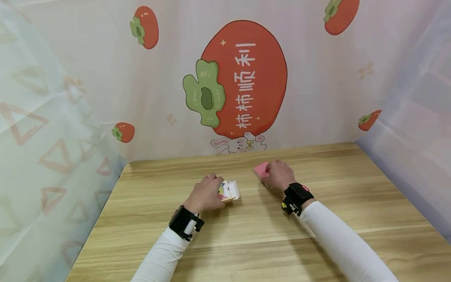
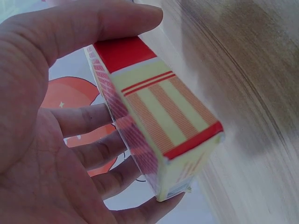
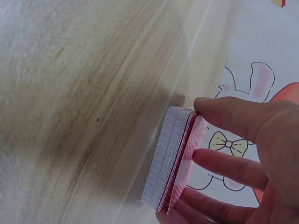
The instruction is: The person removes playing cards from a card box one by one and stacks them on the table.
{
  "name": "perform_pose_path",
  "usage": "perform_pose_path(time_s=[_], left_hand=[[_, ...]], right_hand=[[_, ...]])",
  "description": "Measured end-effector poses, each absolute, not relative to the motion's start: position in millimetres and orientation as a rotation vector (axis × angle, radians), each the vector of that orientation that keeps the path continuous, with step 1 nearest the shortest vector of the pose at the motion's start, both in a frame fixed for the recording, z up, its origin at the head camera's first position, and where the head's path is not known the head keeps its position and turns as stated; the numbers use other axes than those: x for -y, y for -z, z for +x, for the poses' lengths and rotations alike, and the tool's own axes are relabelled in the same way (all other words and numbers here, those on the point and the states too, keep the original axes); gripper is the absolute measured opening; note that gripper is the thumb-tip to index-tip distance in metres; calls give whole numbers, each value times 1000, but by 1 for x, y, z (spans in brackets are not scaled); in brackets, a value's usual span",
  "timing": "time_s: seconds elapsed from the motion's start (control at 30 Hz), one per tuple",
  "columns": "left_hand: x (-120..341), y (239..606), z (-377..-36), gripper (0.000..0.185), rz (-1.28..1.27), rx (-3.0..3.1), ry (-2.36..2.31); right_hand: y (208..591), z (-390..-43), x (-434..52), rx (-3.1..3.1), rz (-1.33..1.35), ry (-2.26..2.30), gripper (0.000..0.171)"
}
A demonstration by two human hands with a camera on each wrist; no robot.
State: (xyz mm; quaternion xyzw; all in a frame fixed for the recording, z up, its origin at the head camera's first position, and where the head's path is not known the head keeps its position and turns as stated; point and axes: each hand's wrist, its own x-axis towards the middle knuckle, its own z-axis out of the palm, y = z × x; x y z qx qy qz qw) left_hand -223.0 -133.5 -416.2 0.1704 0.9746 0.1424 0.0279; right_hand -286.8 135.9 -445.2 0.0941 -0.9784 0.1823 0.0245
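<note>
White sleeves nearest; I am curling my left hand [image 1: 206, 192] around the card box [image 1: 229, 190] on the surface [image 1: 246, 235], right hand [image 1: 279, 174] pinching the deck [image 1: 261, 169]. Judging next: boxing needs alignment.

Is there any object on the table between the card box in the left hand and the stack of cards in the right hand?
Nothing visible. Only bare wooden table lies between the red-and-cream cardboard card box, gripped by the left hand, and the red-backed stack of playing cards, held by the right hand.
</note>
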Motion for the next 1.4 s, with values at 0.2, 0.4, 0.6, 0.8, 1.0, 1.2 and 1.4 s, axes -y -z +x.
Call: perform_pose_path(time_s=[0.2,0.4,0.6,0.8,1.0,1.2,1.4], left_hand=[[133,415,-222,70,526,-3010,-436],[134,415,-221,70,524,-3012,-447],[135,416,-220,70,533,-3012,-459],[135,417,-220,70,544,-3016,-449],[136,417,-219,71,558,-3017,-418],[137,416,-219,71,561,-3017,-415],[137,415,-217,71,555,-3020,-416]], right_hand=[[445,-288,-135,3029,285,-560,36],[446,-288,-133,3027,278,-549,36],[447,-287,-132,3028,268,-528,36],[447,-286,-130,3006,265,-510,38],[447,-285,-128,3016,236,-524,36],[445,-286,-129,3029,247,-521,33],[445,-287,-129,3043,243,-527,33]])
